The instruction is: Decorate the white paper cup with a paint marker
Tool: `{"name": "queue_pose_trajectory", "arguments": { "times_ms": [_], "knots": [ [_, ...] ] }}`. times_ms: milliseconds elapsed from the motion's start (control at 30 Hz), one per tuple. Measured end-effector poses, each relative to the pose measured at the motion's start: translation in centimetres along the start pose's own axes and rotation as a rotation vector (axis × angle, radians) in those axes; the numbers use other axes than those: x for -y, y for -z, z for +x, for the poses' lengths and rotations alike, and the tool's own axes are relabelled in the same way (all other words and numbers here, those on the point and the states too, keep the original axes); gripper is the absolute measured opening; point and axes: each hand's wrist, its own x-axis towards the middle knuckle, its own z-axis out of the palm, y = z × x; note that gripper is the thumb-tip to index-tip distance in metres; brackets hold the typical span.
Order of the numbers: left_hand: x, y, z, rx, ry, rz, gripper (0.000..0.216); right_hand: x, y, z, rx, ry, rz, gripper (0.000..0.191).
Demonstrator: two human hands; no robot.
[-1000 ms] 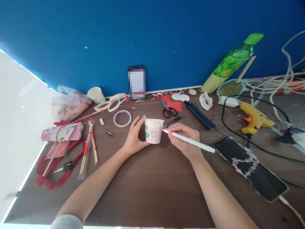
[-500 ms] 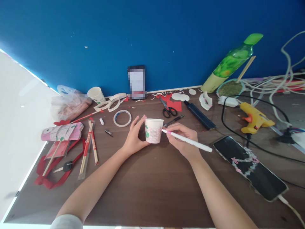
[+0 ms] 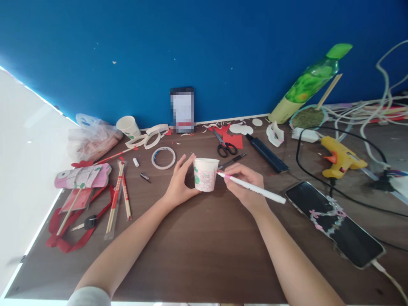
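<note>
My left hand (image 3: 181, 182) grips a white paper cup (image 3: 205, 175) from its left side, fingers at the rim and thumb near the base. Pink wavy lines, green marks and small printed lettering cover the cup's side. On the other side, my right hand (image 3: 247, 187) is closed around a white marker (image 3: 255, 188) with a pink end. Its tip points at the cup's right edge; whether it touches I cannot tell. Behind the cup lie a black pen (image 3: 233, 161) and black-handled scissors (image 3: 227, 146).
A tape roll (image 3: 163, 158), another paper cup (image 3: 128, 127) and wrapped chopsticks (image 3: 116, 197) are on the left. To the right are a phone (image 3: 331, 223) with a beaded bracelet, a yellow glue gun (image 3: 342, 157), cables and a leaning green bottle (image 3: 310, 85).
The marker has shifted slightly right, its tip drawing back a little at the cup's edge. The left hand and cup have stayed in place.
</note>
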Motion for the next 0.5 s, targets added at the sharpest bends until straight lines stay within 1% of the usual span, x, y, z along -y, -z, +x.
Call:
{"name": "queue_pose_trajectory", "arguments": {
  "times_ms": [167, 367, 500],
  "knots": [
    [0.0, 0.0, 0.0, 0.010, 0.007, 0.001, 0.092, -0.1, 0.0, 0.0, 0.013, -0.019, 0.011, 0.008],
    [0.1, 0.0, -0.1, 0.009, 0.009, 0.000, 0.092, -0.4, 0.0, -0.1, 0.036, -0.063, 0.102, 0.011],
    [0.0, 0.0, 0.0, 0.007, 0.006, 0.021, 0.092, -1.7, 0.1, -0.3, -0.010, -0.122, 0.184, 0.017]
  ]
}}
